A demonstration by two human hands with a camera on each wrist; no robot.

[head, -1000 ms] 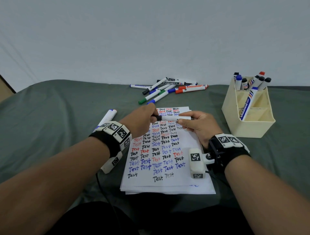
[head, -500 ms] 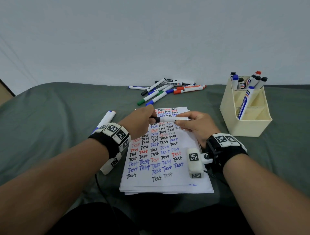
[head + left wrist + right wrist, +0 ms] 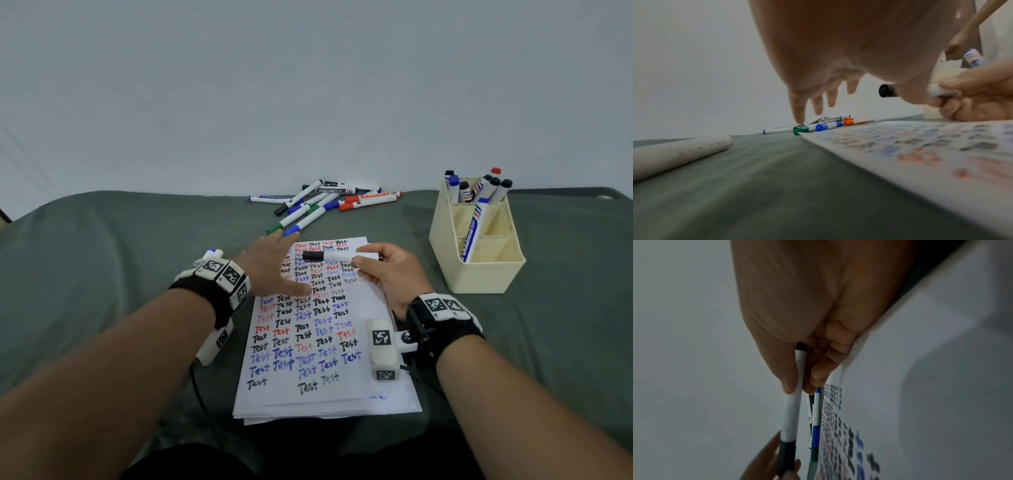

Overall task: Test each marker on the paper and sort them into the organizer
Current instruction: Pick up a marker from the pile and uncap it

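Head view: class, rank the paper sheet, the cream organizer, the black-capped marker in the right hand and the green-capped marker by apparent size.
1. paper sheet
2. cream organizer
3. and 4. black-capped marker and green-capped marker: similar; the green one lies farther away, so unranked.

The paper (image 3: 325, 329) carries the handwritten word "Test" over and over, in rows of black, red and blue ink — the one text plainly readable. A blue-capped marker (image 3: 474, 229) leaning in the organizer (image 3: 479, 277) bears print along its barrel, too small to read — as with the loose markers
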